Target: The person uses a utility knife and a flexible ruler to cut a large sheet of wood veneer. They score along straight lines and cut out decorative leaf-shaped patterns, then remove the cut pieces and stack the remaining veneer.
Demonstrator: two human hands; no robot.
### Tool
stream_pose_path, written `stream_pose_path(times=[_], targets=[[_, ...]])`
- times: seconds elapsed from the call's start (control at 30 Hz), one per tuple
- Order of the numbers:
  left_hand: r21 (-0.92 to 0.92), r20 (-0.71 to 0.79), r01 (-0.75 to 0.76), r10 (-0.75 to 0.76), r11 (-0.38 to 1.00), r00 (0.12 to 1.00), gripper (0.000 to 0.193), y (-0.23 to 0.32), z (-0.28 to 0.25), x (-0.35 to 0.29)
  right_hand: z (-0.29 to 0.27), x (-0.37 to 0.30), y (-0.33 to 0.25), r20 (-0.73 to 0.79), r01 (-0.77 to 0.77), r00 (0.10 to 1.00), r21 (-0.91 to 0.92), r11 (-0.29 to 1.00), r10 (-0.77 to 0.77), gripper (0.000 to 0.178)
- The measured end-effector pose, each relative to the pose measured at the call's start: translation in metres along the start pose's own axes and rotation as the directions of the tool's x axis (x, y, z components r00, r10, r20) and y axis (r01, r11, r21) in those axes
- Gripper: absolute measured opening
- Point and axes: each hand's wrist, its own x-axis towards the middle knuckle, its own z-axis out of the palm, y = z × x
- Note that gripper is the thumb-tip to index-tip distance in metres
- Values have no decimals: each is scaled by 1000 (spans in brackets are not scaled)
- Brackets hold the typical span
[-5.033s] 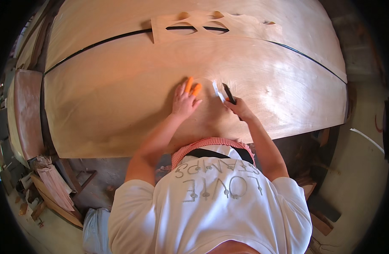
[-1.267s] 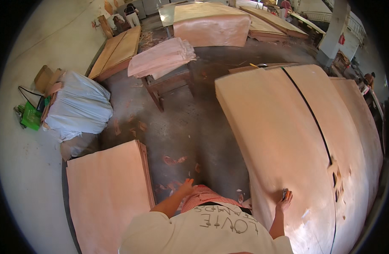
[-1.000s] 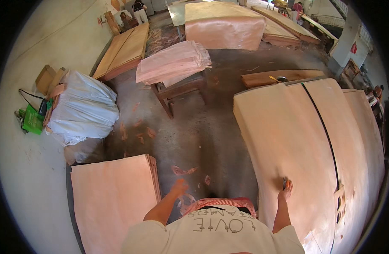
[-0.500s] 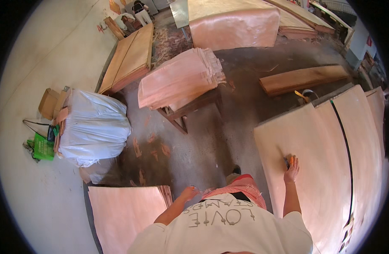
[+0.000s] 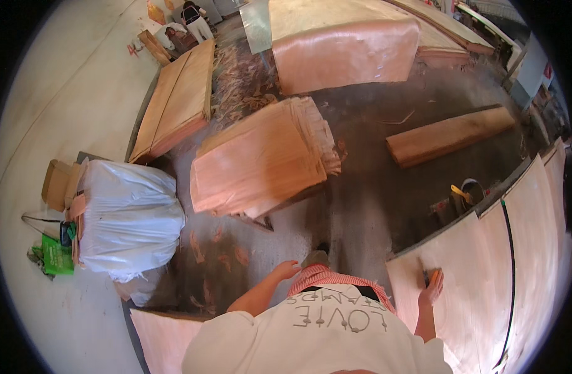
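Observation:
My right hand grips a small orange-handled hand tool with a dark front end; its exact kind is too small to make out. It rests on a large pale veneer sheet on the stack at my right. A black line or strip runs along that stack. Out in front of my waist, on the left, my left hand hangs in the air, fingers loosely apart and nothing visible in them. Ahead of it, a pile of reddish veneer sheets lies on a low wooden stand.
Left stands a bundle under a white cover, beside a cardboard box and green bag. More veneer stacks lie at far left, far middle and near left. A board bundle and a yellow-handled tool are at right.
My view has shifted, so the veneer pile and stacks sit lower in the picture. My left hand has risen slightly and reaches further forward. The right hand still holds the tool on the sheet.

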Motion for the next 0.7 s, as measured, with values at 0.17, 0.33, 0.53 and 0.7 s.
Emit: stream_pose_path(times=[0.17,0.33,0.53,0.7], targets=[[155,43,-323,320,934,946,49,37,-88,109,4,10,-21,62,-223,972,-48,974,226,59],[107,140,-321,306,941,942,47,127,-184,160,21,17,-34,-7,-439,898,33,898,439,59],[167,270,-392,341,905,901,47,157,-176,234,9,27,-58,35,-493,870,-6,870,493,56],[295,444,-416,263,860,857,46,208,-165,277,25,20,-48,-48,-506,860,48,861,508,51]])
